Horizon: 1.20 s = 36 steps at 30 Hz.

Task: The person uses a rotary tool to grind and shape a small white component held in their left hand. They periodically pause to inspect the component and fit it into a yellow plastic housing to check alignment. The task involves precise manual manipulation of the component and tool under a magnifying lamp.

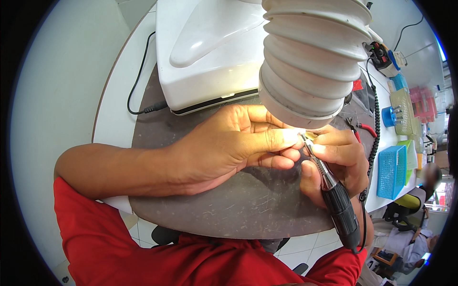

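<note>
My right hand [341, 159] is closed round a rotary tool handpiece [339, 209] with a black ribbed grip and a metal nose. The tool slants up and left, its tip reaching the fingertips of my left hand [238, 138]. That left hand is closed in a pinch, thumb over curled fingers. A small yellowish piece [310, 135] shows between the two hands, right by the tool's tip; what it is and which fingers grip it I cannot make out. Bright light falls on the fingertips.
A white ribbed duct [315, 57] hangs just above my hands. Behind stands a white machine [210, 90] on a grey mat [229, 209]. A coiled black cable [377, 114], red-handled pliers [366, 128] and a blue basket [391, 171] are at right. Another person [405, 243] sits beyond.
</note>
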Each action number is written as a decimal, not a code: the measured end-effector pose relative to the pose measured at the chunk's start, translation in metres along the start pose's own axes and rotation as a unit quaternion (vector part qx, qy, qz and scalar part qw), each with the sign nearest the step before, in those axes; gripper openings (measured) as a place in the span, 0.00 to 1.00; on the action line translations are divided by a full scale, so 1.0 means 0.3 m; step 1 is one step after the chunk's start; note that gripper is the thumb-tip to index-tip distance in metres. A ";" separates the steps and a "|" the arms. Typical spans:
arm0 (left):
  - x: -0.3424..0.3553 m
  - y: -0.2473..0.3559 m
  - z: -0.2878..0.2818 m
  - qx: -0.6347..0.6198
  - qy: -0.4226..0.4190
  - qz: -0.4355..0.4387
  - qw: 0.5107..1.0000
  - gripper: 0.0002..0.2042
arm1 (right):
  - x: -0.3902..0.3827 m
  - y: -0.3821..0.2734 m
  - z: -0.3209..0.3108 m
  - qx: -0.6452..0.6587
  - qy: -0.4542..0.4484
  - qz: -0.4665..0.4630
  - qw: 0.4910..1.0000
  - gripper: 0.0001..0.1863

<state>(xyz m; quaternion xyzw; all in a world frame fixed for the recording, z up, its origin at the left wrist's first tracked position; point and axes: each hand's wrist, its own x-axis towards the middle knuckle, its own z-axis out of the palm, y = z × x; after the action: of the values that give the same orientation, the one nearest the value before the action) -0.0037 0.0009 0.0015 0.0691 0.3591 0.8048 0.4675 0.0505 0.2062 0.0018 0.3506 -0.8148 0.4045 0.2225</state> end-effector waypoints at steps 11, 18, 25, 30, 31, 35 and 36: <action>-0.001 -0.002 -0.001 -0.004 -0.009 0.013 1.000 0.15 | 0.001 0.004 0.004 0.008 -0.003 -0.003 1.000 0.15; 0.002 0.000 -0.003 -0.009 0.003 -0.003 1.000 0.16 | 0.007 0.003 0.008 0.006 0.027 0.004 1.000 0.13; 0.001 0.003 0.000 -0.002 0.010 -0.009 1.000 0.15 | 0.022 -0.003 0.017 -0.013 0.067 0.011 0.998 0.12; 0.003 -0.003 -0.008 0.000 0.001 -0.002 1.000 0.15 | 0.023 0.004 0.019 -0.004 0.058 -0.008 0.998 0.13; 0.003 -0.002 -0.007 -0.001 0.002 -0.002 1.000 0.15 | 0.021 0.002 0.021 -0.005 0.063 0.000 0.998 0.13; 0.005 -0.005 -0.009 0.001 0.003 0.000 1.000 0.15 | 0.023 0.007 0.015 0.008 0.051 -0.010 0.999 0.13; 0.005 -0.004 -0.009 0.005 0.003 -0.001 1.000 0.15 | 0.022 0.005 0.016 0.004 0.055 -0.003 0.998 0.13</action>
<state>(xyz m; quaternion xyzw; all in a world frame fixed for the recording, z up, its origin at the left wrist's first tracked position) -0.0050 0.0011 -0.0017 0.0687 0.3641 0.8032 0.4665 0.0446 0.2004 0.0027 0.3315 -0.7988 0.4253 0.2669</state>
